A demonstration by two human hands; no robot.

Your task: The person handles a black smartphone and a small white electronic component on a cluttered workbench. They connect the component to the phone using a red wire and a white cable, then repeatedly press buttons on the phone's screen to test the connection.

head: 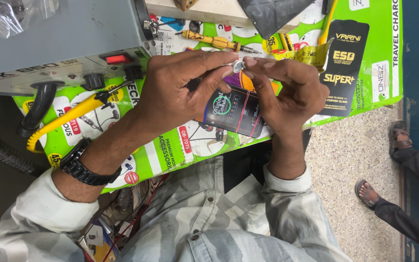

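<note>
At centre frame, the left hand [180, 92] and right hand [287, 90] pinch a small silvery part [237, 66] between fingertips above a dark phone [233, 110]; a yellow screwdriver [214, 41] lies on the green-covered worktop [364, 97], a grey machine [49, 43] upper left.

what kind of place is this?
Likely a small phone or electronics repair stall. A grey bench unit with knobs and a hose, a yellow screwdriver, and a green accessory poster covering the counter; both hands pinch a tiny part.
</note>
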